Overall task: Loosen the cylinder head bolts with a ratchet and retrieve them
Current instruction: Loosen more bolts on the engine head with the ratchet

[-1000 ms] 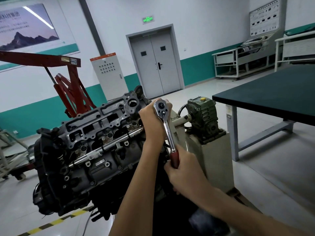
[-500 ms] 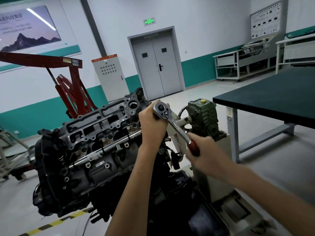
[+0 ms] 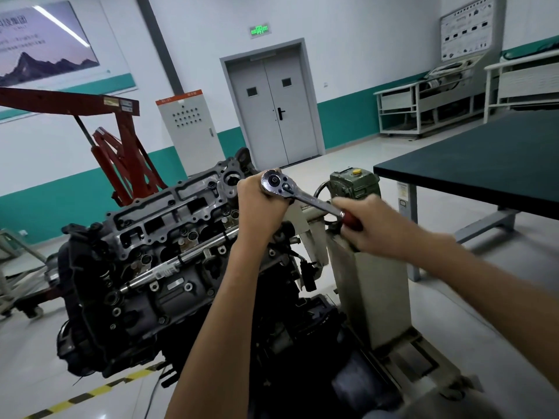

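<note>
We curl our left hand (image 3: 260, 204) around the head of the ratchet (image 3: 302, 198) to keep it seated on a bolt, hidden from us, at the right end of the cylinder head (image 3: 169, 225), while our blurred right hand (image 3: 363, 225) clenches the red handle far out for leverage.

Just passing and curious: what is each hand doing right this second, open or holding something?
Left hand: curled round the head of the ratchet.
Right hand: grips the ratchet's red handle; blurred.

chrome ratchet (image 3: 298, 197), red handle; dark green table (image 3: 484, 164); red crane (image 3: 121, 146).
</note>
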